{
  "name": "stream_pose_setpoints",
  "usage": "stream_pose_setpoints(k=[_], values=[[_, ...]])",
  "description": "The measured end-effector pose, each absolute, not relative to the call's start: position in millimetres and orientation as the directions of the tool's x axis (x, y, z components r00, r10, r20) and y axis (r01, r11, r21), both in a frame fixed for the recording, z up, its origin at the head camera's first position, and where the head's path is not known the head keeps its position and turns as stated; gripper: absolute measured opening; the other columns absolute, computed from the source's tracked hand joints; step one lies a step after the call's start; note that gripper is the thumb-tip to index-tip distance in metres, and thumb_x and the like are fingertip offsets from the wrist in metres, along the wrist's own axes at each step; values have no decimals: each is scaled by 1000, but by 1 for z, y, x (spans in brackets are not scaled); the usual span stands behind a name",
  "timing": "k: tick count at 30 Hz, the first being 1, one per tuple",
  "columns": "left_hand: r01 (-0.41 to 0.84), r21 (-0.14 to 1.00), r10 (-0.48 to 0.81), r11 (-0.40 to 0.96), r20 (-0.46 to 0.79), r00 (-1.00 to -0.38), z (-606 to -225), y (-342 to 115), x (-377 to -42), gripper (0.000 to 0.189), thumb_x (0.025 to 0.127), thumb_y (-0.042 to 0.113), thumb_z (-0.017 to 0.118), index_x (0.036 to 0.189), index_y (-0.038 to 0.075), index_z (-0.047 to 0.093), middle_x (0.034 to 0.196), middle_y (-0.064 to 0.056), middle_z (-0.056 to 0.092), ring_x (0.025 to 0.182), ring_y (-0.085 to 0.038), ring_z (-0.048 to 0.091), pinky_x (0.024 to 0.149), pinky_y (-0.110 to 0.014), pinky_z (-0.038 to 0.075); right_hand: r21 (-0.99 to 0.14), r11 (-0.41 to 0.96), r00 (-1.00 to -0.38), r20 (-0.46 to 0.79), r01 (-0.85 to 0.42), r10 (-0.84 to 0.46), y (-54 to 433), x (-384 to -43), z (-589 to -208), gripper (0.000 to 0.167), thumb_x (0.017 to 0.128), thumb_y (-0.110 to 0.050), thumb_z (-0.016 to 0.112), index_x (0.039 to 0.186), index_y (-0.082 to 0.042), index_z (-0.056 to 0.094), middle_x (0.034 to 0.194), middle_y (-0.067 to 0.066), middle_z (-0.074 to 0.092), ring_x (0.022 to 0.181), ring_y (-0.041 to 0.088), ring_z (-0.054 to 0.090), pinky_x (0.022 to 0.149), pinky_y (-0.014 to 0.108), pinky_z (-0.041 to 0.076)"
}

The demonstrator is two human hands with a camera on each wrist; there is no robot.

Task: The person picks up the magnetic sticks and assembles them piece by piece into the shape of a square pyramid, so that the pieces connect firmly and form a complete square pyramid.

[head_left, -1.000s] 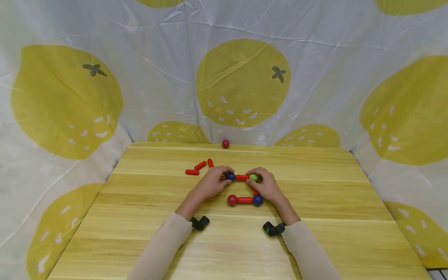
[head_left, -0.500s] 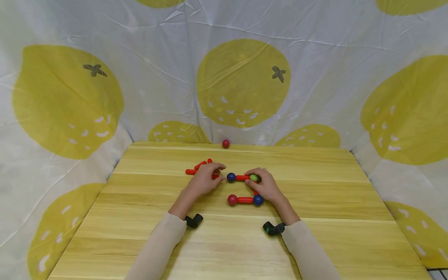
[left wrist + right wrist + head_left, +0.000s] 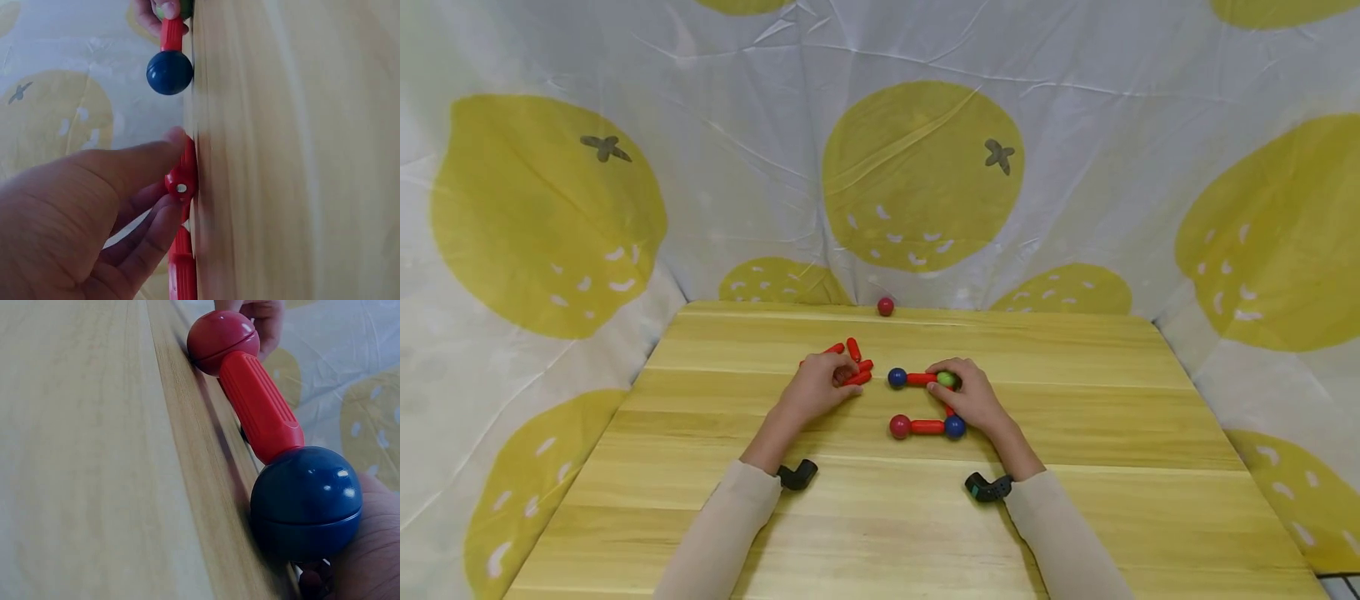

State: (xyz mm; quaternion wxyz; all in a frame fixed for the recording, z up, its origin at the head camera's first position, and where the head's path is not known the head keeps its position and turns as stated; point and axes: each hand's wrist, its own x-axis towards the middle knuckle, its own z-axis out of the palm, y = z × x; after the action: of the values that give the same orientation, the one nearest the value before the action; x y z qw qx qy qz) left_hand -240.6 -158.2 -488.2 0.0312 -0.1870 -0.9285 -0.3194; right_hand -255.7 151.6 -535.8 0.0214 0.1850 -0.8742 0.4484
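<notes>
My left hand (image 3: 822,385) is at a small group of red magnetic rods, thumb and fingers spread around one red rod (image 3: 859,378). In the left wrist view, a red rod end (image 3: 181,185) with a pale metal tip shows between the thumb and fingertips. My right hand (image 3: 972,392) holds the green ball (image 3: 947,380) at the far right corner of a joined shape. From it a red rod (image 3: 921,379) runs left to a blue ball (image 3: 897,378). Nearer me, another blue ball (image 3: 955,427) joins by a red rod (image 3: 927,427) to a dark-red ball (image 3: 899,427).
Beyond my left hand lie further red rods, one of them upright in view (image 3: 853,349), others partly hidden by the hand. A loose dark-red ball (image 3: 886,307) sits at the back edge of the wooden table (image 3: 1075,517). A lemon-print cloth (image 3: 745,167) hangs behind.
My left hand has let go of the far blue ball and moved left to the red rods. The right hand stays at the green ball.
</notes>
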Motion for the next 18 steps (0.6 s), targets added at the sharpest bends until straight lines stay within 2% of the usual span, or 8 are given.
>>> stream_pose_setpoints(k=[6,13,15,18], values=[[353,550,317,757,163,-934,-490,-159,-237,21,85,17,86,99,9,73,83,1,69,72,-11,58,69,-27,54,-772,535,-931,204,-343,-303,151,-255,-538,24,94,-24,75,117,-16,75,114,7,70,97,23,54,82,34,44],[330,533,359,779,52,-932,-486,-160,-226,25,88,16,78,110,7,70,86,3,67,70,-9,56,67,-24,51,-779,530,-933,198,-335,-299,151,-255,-536,23,94,-21,75,117,-16,76,113,6,70,97,24,54,84,35,45],[323,552,368,769,32,-929,-484,-158,-222,24,89,18,77,109,6,72,86,3,69,71,-8,57,68,-25,53,-782,527,-934,192,-332,-302,151,-254,-535,23,94,-21,75,117,-16,76,113,7,70,98,24,54,85,35,45],[247,650,340,718,-19,-940,-481,-152,-218,24,90,20,76,110,7,74,89,3,71,76,-8,62,72,-26,55,-783,527,-933,190,-331,-305,151,-255,-535,23,94,-22,75,117,-16,76,114,7,70,98,24,54,85,35,45]])
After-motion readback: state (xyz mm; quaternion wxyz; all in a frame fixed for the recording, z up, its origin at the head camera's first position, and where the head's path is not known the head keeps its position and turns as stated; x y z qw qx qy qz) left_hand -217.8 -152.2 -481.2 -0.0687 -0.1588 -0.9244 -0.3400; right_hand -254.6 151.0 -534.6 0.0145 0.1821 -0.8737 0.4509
